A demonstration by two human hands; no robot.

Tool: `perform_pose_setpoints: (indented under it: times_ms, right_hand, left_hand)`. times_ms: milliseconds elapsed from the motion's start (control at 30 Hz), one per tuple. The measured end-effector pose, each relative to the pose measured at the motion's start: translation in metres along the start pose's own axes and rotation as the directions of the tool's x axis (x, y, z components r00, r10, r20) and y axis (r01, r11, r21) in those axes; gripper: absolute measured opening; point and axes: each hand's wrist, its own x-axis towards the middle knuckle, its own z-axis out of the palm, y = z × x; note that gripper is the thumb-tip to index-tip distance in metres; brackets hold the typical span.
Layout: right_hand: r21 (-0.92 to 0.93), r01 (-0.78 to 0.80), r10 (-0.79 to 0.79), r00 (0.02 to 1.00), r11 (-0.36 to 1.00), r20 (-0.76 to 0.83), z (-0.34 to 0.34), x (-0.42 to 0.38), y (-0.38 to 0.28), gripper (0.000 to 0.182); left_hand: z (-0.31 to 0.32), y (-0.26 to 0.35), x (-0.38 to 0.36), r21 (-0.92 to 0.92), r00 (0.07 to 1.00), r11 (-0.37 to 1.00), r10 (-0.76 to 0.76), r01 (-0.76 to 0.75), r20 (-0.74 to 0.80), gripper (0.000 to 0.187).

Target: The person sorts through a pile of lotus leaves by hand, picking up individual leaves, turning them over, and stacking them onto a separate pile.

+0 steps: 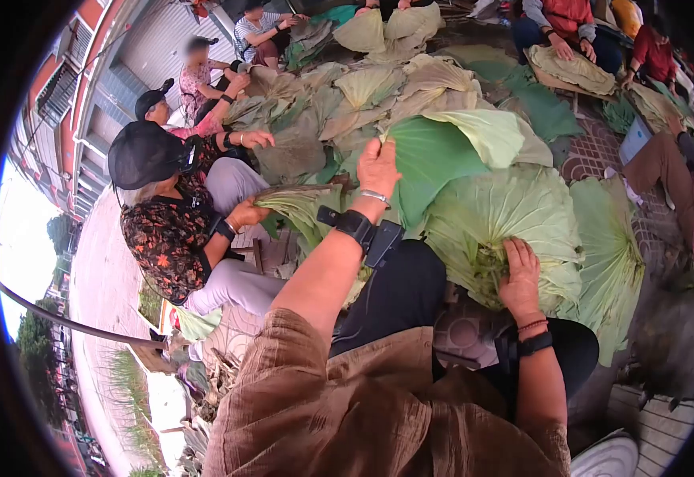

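My left hand point(379, 168) is raised in front of me, its fingers closed on the edge of a large green leaf point(434, 163). One side of that leaf folds over and shows a paler face. Lower and to the right, my right hand point(520, 274) lies with fingers spread on a stack of pale green leaves point(514, 215). Cut stems bunch together beside its fingertips. The stack rests before my knees. Another pale leaf point(611, 262) hangs at its right side.
A broad heap of drying leaves point(363, 87) spreads ahead. At the left, a person in a black cap point(172, 207) holds folded leaves. More people sit around the heap, one in a red top point(566, 24) handling leaves. A white round lid point(605, 457) lies low at the right.
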Motion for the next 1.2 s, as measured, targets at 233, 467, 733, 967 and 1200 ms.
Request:
perform_pose_setpoints:
  times_ms: [233,467,733,967,1200]
  right_hand:
    - [-0.006,-0.008,0.009,0.999,1.000,0.037,0.002,0.007,0.004,0.071]
    - [-0.034,-0.030,0.032,0.997,0.999,0.069,0.005,0.026,-0.005,0.069]
    - [-0.048,-0.033,0.036,0.997,0.998,0.068,0.013,0.024,-0.004,0.071]
    - [-0.091,-0.020,0.025,0.998,0.996,0.051,0.018,0.023,-0.004,0.075]
    - [-0.096,-0.034,0.038,0.999,0.995,0.034,0.019,0.021,-0.005,0.077]
  left_hand:
    - [-0.085,0.011,0.054,0.059,0.941,0.957,0.290,-0.284,-0.177,0.012]
    - [-0.112,-0.092,0.028,0.508,0.942,0.801,0.328,-0.315,0.069,0.023]
    - [-0.161,-0.242,-0.076,0.837,0.868,0.539,-0.364,-0.100,0.338,0.028]
    - [-0.163,-0.240,-0.092,0.855,0.906,0.508,-0.303,-0.108,0.294,0.027]
    - [-0.169,-0.239,-0.107,0.864,0.914,0.490,-0.288,-0.116,0.287,0.028]
